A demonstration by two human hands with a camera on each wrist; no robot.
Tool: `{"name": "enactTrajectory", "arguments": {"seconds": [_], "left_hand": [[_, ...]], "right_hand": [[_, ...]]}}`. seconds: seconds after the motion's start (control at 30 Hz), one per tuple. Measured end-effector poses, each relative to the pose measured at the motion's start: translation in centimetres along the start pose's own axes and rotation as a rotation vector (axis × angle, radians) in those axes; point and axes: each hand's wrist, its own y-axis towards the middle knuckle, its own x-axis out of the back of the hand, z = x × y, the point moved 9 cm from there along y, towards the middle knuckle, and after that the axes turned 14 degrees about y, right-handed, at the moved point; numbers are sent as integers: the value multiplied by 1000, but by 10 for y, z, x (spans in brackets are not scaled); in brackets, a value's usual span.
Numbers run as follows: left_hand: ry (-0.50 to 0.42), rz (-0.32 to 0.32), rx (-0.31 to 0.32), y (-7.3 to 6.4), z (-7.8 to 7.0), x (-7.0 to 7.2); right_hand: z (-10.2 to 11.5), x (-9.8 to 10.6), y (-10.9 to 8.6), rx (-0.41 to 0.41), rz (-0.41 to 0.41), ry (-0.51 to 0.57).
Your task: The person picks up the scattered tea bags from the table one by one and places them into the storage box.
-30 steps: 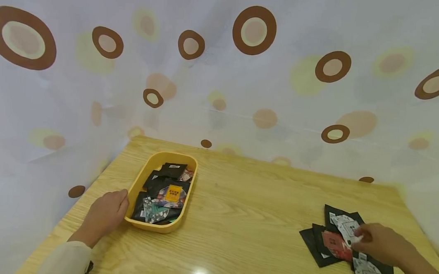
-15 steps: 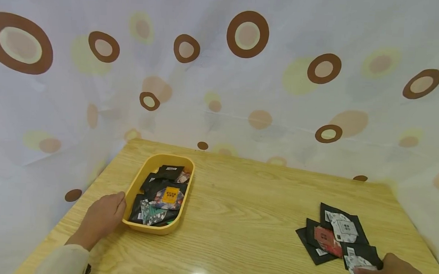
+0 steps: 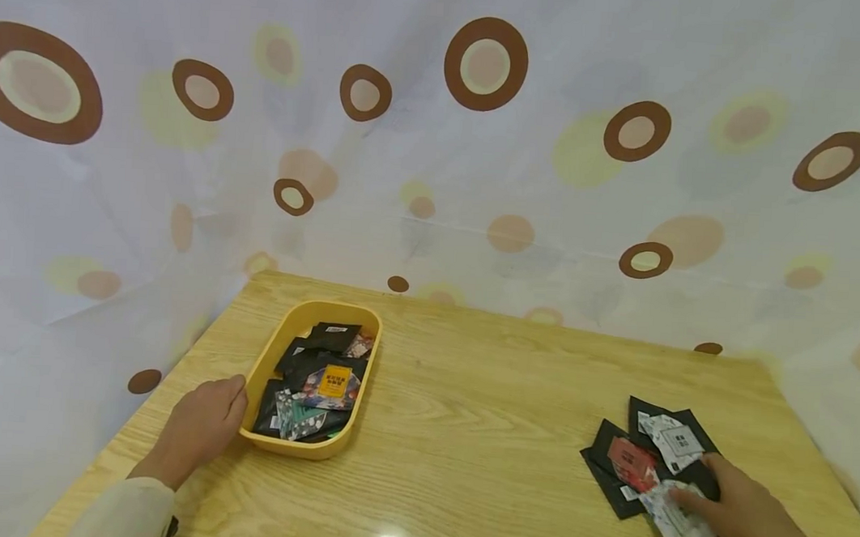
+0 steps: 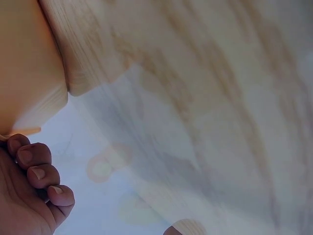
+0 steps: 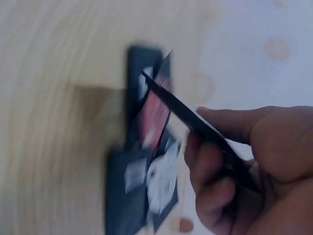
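My left hand (image 3: 203, 423) grips the near left rim of a yellow plastic tub (image 3: 302, 448); its curled fingers (image 4: 44, 174) show at the tub's edge in the left wrist view. Several black sachets lie in the tub, one with an orange label (image 3: 335, 382) uppermost. At the right, my right hand (image 3: 742, 508) pinches a black sachet with a white patterned label (image 3: 679, 525) between thumb and fingers. That sachet is tilted edge-on in the right wrist view. Beneath and beyond it lie a red-labelled sachet (image 3: 631, 464) and a white-labelled sachet (image 3: 672, 442), overlapping others.
The wooden table (image 3: 480, 433) runs between the tub and the sachet pile. A pale sheet with brown-ringed dots (image 3: 436, 155) hangs behind the table and along both sides.
My right hand left the white-labelled sachet farther back, took hold of the nearest one and lifted it left and forward over the pile. My left hand stays at the tub.
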Motion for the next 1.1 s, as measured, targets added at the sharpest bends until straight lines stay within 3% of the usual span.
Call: {"name": "enactTrajectory", "arguments": {"seconds": [0.1,0.23,0.37,0.53,0.67,0.83,0.93,1.0,1.1], "left_hand": [[-6,3,6,1,2,2],[-5,9,14,3,5,3],[11,36,36,0,9,-5],[22,59,53,-5,9,-17],[11,68,49,-5,4,-19],[38,61,55,-5,4,-12],[47,38,47,-2,4,-8],[53,17,33,0,3,-5],[36,7,7,3,-4,-7]], "right_hand": [[51,-12,7,146,76,226],[118,-37,14,257,184,497],[184,-67,24,356,270,633],[254,-110,44,429,297,742],[301,-142,59,432,289,852],[350,-174,70,411,310,956],[368,-185,72,424,344,977],[372,-189,71,445,364,978],[358,-184,67,467,368,953]]}}
